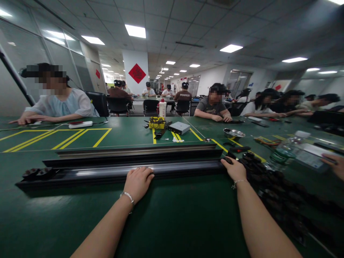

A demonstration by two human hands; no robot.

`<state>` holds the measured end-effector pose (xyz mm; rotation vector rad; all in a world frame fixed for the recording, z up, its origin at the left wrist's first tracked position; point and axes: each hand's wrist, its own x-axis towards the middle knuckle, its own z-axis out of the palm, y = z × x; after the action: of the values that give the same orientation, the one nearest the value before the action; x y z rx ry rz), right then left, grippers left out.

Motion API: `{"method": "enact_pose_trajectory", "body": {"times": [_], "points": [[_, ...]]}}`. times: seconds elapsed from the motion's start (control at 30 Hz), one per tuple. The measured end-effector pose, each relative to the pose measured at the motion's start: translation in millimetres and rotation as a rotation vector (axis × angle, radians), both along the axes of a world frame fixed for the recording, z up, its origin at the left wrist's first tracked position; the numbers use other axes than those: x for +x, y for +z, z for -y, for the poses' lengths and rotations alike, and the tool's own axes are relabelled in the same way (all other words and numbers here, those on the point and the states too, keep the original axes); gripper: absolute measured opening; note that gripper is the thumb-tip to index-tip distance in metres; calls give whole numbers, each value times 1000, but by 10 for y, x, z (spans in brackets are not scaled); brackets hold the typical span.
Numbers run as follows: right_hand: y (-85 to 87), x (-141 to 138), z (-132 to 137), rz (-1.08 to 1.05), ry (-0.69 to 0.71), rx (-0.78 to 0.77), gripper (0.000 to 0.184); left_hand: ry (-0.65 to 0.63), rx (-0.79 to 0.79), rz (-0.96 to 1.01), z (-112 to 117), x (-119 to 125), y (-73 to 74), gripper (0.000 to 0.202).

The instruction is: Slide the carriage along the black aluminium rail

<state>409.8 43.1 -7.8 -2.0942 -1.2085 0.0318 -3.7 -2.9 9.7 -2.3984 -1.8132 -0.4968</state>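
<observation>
Green table (188, 222), black rail (107, 173), panel-lit ceiling (193, 21).

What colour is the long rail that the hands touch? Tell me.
Black, with a shiny grey strip along the long rail; seen best in the head view.

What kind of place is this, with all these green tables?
Probably an assembly workshop in an office-like hall: long green tables with yellow lines, seated people working, and the left hand and right hand on a long black rail beside small black parts.
</observation>
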Motion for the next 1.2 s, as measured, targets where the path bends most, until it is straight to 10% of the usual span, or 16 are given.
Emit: {"method": "enact_pose_trajectory", "body": {"times": [1.2], "points": [[-7, 67, 25, -85, -60, 39, 49, -8, -6, 12, -18, -35, -19, 27]]}}
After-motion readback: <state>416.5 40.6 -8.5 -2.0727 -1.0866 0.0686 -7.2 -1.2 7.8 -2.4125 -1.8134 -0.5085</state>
